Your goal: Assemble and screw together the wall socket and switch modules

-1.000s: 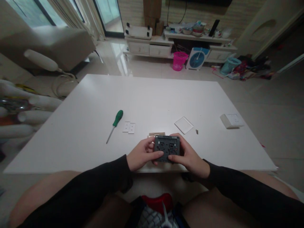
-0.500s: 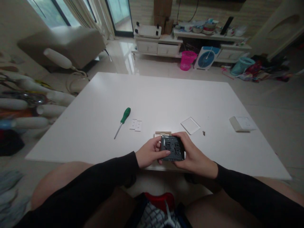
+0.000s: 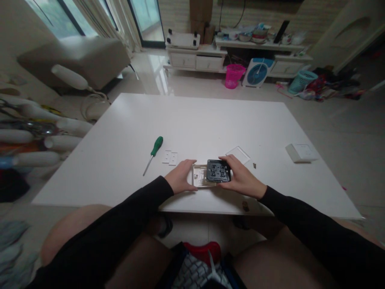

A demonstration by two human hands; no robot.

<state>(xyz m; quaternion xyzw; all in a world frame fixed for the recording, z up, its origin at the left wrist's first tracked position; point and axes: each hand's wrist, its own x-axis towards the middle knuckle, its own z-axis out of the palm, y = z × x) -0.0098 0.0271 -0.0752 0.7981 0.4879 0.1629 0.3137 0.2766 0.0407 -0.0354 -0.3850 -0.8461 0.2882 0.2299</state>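
Note:
My right hand grips the right edges of a black wall socket module, which shows two sets of slots. The module overlaps the right part of an open white mounting box near the table's front edge; I cannot tell whether they touch. My left hand clasps that box by its left end, thumb in front and fingers behind. Beyond my right hand lies a square white frame, partly covered by the hand. Two small white plates lie to the left of the box, and a green-handled screwdriver is farther left.
Small screws lie to the right of the frame. A white box-shaped piece stands near the right edge of the white table. A small brown object is at the front edge, below my right wrist.
My left hand has let go of the black module and taken hold of the mounting box. My right hand has moved the module slightly away from me, over the box's right side.

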